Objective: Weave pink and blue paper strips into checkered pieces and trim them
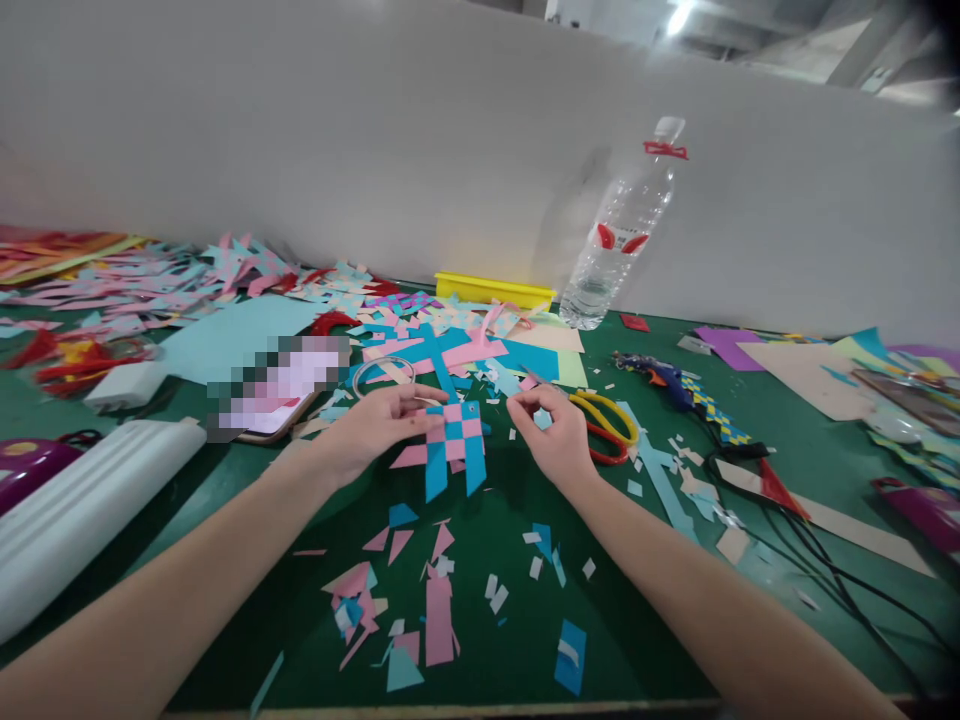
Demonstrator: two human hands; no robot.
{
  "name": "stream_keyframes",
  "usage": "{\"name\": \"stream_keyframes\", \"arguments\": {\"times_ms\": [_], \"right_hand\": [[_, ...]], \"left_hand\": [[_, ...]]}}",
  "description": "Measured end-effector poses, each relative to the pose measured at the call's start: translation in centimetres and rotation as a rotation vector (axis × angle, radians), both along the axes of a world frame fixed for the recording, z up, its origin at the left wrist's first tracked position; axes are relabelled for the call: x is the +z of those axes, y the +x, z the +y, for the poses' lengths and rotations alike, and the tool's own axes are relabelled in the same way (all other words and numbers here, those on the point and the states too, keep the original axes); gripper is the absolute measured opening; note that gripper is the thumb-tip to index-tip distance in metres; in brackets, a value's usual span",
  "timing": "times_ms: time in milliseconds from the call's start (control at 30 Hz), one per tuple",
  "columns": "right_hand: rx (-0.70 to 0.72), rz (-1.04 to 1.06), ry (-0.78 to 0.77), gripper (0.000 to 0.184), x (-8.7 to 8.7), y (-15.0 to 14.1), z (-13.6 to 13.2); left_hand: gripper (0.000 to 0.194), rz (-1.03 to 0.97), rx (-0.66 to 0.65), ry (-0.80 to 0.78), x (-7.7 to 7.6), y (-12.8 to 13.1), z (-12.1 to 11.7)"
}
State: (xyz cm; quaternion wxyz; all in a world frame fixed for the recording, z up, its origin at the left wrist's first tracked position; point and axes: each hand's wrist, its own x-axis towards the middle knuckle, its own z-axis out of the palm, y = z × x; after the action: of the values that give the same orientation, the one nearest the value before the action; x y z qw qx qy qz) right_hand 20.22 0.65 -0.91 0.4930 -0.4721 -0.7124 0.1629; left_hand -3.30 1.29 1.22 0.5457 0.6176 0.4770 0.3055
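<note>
My left hand [377,425] is closed on the edge of a small woven paper piece [454,428], a pink and blue check with strips hanging from its lower and left sides. Just right of it, my right hand [553,432] has thumb and forefinger pinched together, apart from the woven piece. Whatever those fingertips hold, if anything, is too small to make out. Behind the right hand lie scissors [609,420] with yellow and red handles, partly hidden by it. A clear ring [384,373], possibly a tape roll, lies beyond my left hand.
Paper scraps [439,615] litter the green table [300,640]. A phone [289,385] and a white box-like object [97,500] lie left. A tilted water bottle [622,235] leans on the wall behind a yellow tray [495,290]. Cables [832,580] and a glue gun [671,385] are right.
</note>
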Motion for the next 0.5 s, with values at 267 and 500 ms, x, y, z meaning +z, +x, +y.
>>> {"name": "stream_keyframes", "arguments": {"times_ms": [267, 500], "right_hand": [[0.021, 0.06, -0.049, 0.015, -0.2, 0.2, 0.5], [0.022, 0.069, -0.075, 0.014, -0.4, 0.1, 0.5]], "left_hand": [[0.033, -0.011, 0.272, -0.104, 1.8, -1.7, 4.6], [0.04, 0.075, 0.484, 0.274, 2.0, -4.8, 12.8]]}}
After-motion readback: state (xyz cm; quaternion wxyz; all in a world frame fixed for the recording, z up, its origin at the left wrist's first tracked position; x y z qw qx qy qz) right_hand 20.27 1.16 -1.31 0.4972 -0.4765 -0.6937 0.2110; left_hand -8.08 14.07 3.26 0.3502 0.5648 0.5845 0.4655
